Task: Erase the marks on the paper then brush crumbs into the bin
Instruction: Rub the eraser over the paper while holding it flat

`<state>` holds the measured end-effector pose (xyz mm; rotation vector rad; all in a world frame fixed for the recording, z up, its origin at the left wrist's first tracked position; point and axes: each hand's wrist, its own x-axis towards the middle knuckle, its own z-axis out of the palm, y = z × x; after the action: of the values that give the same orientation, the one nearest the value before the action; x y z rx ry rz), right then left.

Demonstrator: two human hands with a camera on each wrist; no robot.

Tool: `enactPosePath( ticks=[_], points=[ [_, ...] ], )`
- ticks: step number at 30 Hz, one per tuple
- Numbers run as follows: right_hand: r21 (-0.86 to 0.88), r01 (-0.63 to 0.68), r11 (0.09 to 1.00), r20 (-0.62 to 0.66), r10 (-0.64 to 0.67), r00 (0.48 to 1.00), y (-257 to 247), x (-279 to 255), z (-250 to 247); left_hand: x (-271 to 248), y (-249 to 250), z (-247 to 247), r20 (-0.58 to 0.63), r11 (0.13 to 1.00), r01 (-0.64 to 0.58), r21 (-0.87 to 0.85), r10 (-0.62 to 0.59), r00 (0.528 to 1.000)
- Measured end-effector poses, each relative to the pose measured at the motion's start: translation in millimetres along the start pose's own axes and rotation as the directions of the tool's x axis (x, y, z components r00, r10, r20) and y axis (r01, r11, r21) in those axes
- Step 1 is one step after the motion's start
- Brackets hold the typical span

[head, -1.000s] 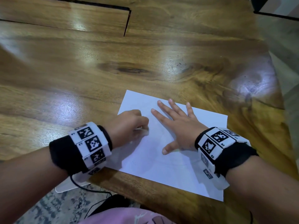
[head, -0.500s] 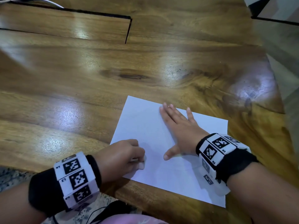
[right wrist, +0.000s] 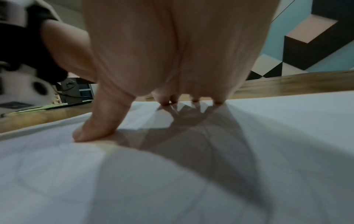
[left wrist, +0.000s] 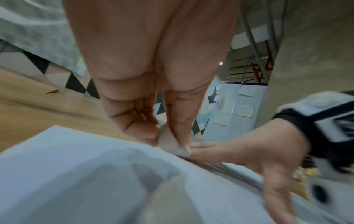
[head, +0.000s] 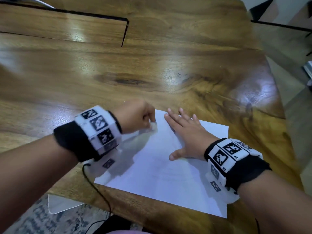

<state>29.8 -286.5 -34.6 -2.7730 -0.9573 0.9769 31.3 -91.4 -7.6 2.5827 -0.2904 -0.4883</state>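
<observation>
A white sheet of paper (head: 160, 174) lies near the front edge of the wooden table (head: 152, 73), with only faint marks on it. My left hand (head: 138, 116) pinches a small white eraser (head: 153, 126) between thumb and fingers, its tip on the paper's far left corner. In the left wrist view the eraser (left wrist: 172, 141) touches the paper (left wrist: 67, 174) beside my right fingertips. My right hand (head: 185, 132) lies flat with fingers spread, pressing the paper down. The right wrist view shows that hand (right wrist: 168, 60) with thumb and fingertips on the paper (right wrist: 249, 151).
A white flat object (head: 62, 203) sits below the table's front edge on a patterned rug. A black cable (head: 94, 188) hangs from my left wrist. A dark slot (head: 125, 33) cuts into the tabletop at the back. The table's right edge lies close to the paper.
My left hand has swept with the eraser from the paper's near left edge up to its far left corner. My right hand has stayed pressed on the paper.
</observation>
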Motion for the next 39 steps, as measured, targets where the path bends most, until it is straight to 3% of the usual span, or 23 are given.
enactPosePath(
  ticks=[2, 7, 12, 15, 19, 21, 24, 28, 30, 35, 39],
  points=[
    [-0.003, 0.002, 1.000, -0.003, -0.002, 1.000, 1, 0, 0, 19, 6, -1, -0.080, 1.000, 0.025, 0.006, -0.024, 0.997],
    [-0.013, 0.001, 1.000, -0.009, -0.001, 1.000, 1, 1, 2, 26, 13, 17, -0.116, 0.998, 0.054, -0.022, -0.056, 0.992],
    [0.003, 0.003, 1.000, -0.013, -0.003, 1.000, 2, 1, 2, -25, 4, 30, 0.068, 0.997, -0.068, -0.022, 0.069, 0.995],
    [0.006, 0.005, 1.000, -0.015, -0.005, 1.000, 2, 1, 2, -27, 3, 27, 0.137, 0.996, -0.090, -0.001, 0.089, 0.987],
    [-0.003, 0.002, 1.000, -0.020, -0.002, 1.000, 3, 2, 3, 19, 11, 14, -0.061, 0.999, -0.051, 0.003, 0.051, 0.997],
    [-0.007, 0.002, 1.000, -0.016, -0.002, 1.000, 2, 2, 3, 28, 12, 16, -0.098, 1.000, -0.019, 0.001, 0.019, 0.995],
    [0.000, 0.003, 1.000, -0.018, -0.003, 1.000, 2, 1, 2, 0, 7, 31, -0.064, 0.998, -0.066, -0.019, 0.065, 0.996],
    [0.000, 0.003, 1.000, -0.017, -0.003, 1.000, 1, 0, 1, -40, -1, 42, 0.083, 0.988, -0.152, -0.027, 0.154, 0.985],
    [-0.004, 0.003, 1.000, -0.015, -0.003, 1.000, 1, 1, 1, -30, 0, 34, 0.098, 0.990, -0.135, -0.025, 0.137, 0.986],
    [-0.004, 0.003, 1.000, -0.022, -0.003, 1.000, 2, 1, 3, 25, 11, 14, -0.083, 0.999, 0.020, -0.028, -0.022, 0.996],
    [-0.001, 0.003, 1.000, -0.017, -0.003, 1.000, 2, 1, 2, -5, 8, 28, 0.002, 0.999, 0.001, -0.038, 0.000, 1.000]
  ],
)
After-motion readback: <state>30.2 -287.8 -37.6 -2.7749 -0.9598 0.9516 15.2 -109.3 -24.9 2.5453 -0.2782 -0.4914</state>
